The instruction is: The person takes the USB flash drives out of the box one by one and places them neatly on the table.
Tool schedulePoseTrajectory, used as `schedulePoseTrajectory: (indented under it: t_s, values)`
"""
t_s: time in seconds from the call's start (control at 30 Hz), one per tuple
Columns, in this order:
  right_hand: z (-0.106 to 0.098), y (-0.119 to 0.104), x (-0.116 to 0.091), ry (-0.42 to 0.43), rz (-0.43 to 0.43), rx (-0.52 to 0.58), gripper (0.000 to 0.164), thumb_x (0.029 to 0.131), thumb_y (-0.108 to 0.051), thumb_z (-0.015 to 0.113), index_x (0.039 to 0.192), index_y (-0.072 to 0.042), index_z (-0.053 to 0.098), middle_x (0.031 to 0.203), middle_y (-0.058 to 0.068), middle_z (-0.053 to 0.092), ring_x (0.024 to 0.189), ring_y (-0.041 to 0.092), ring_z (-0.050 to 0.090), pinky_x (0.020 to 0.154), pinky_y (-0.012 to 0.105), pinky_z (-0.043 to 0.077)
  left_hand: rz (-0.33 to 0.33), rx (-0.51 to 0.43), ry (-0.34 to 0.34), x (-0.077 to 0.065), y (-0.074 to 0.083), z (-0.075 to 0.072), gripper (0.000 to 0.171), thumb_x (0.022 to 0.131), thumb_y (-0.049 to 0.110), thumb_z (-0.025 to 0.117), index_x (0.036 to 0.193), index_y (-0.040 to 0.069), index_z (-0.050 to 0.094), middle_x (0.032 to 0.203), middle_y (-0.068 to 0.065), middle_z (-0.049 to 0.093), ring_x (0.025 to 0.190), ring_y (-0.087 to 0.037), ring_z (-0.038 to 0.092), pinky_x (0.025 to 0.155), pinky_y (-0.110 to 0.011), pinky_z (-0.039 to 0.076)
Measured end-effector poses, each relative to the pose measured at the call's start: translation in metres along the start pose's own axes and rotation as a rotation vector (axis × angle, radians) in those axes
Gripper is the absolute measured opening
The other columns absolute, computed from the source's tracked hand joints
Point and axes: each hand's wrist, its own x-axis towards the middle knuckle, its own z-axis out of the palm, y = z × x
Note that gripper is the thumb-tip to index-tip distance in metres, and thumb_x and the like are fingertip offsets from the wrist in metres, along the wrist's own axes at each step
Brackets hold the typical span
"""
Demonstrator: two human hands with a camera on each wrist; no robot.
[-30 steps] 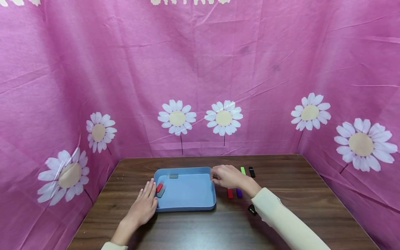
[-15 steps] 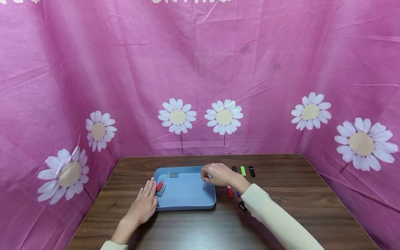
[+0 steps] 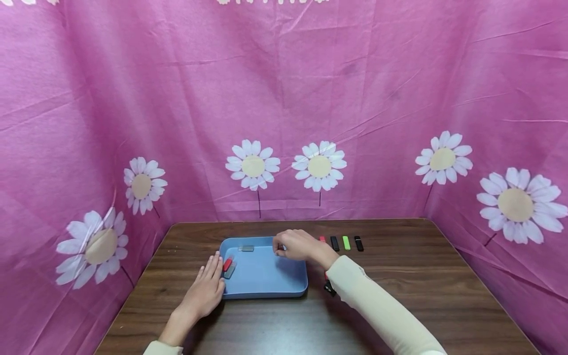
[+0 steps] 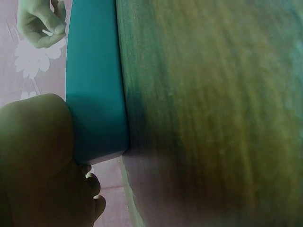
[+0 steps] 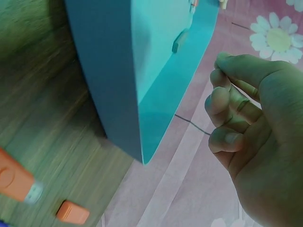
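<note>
A light blue tray [image 3: 266, 295] lies on the wooden table. My left hand [image 3: 203, 288] rests with straight fingers against its left side. Over the tray's back right part is my right hand [image 3: 294, 244], fingers curled and thumb near the index fingertip. In the right wrist view nothing shows between the fingertips of that hand [image 5: 255, 104]; whether something small is hidden there I cannot tell. Inside the tray, a red USB stick [image 3: 228, 264] lies beside a grey USB stick [image 3: 230, 271] at the left. Another grey USB stick [image 3: 247, 249] lies along the back wall.
Right of the tray, a red piece [image 3: 322, 238], a black USB stick [image 3: 335, 243], a green one [image 3: 346, 242] and another black one [image 3: 359, 243] form a row. A black item [image 3: 330, 288] lies nearer, partly behind the sleeve. Pink flowered cloth [image 3: 284, 98] surrounds the table.
My right hand has moved left from the tray's right rim to over its inside, uncovering the red piece and black stick in the row. The left hand has stayed in place.
</note>
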Motion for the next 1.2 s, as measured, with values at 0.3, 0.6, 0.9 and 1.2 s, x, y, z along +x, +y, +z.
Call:
schedulePoseTrajectory:
  t_s: [0.3,0.6,0.9,1.2]
  values:
    - [0.005,-0.007,0.020,-0.031,0.006,0.012,0.011,0.101,-0.022,0.073,0.092,-0.027,0.075,0.088,-0.017,0.070,0.078,-0.002,0.058,0.071,0.023,0.051,-0.026,0.034,-0.042,0.001,0.000,-0.002,0.061,0.110,0.017,0.048,0.162,-0.011,0.032,0.175,-0.026,0.022,0.163,-0.047,0.021,0.130,-0.066,0.022]
    - [0.016,-0.009,0.037,-0.044,0.028,0.044,0.012,0.104,-0.018,0.068,0.100,-0.020,0.080,0.095,-0.013,0.073,0.080,0.001,0.059,0.075,0.024,0.053,-0.021,0.034,-0.032,0.001,-0.001,-0.002,0.061,0.110,0.017,0.049,0.161,-0.011,0.033,0.175,-0.027,0.023,0.162,-0.048,0.022,0.129,-0.067,0.023]
    - [0.022,-0.016,0.054,-0.079,0.016,0.078,0.022,0.108,-0.012,0.060,0.116,-0.012,0.080,0.115,-0.003,0.079,0.099,0.008,0.070,0.091,0.028,0.059,-0.028,0.028,-0.042,0.002,0.000,-0.002,0.061,0.110,0.017,0.048,0.162,-0.011,0.031,0.175,-0.026,0.022,0.162,-0.047,0.021,0.130,-0.067,0.022]
    - [0.032,-0.028,0.067,-0.160,0.045,0.044,0.029,0.108,-0.011,0.058,0.130,-0.012,0.076,0.133,0.001,0.073,0.118,0.012,0.067,0.106,0.030,0.056,-0.023,0.026,-0.037,0.003,0.001,-0.002,0.060,0.110,0.016,0.048,0.162,-0.011,0.032,0.175,-0.027,0.022,0.162,-0.048,0.022,0.130,-0.067,0.022]
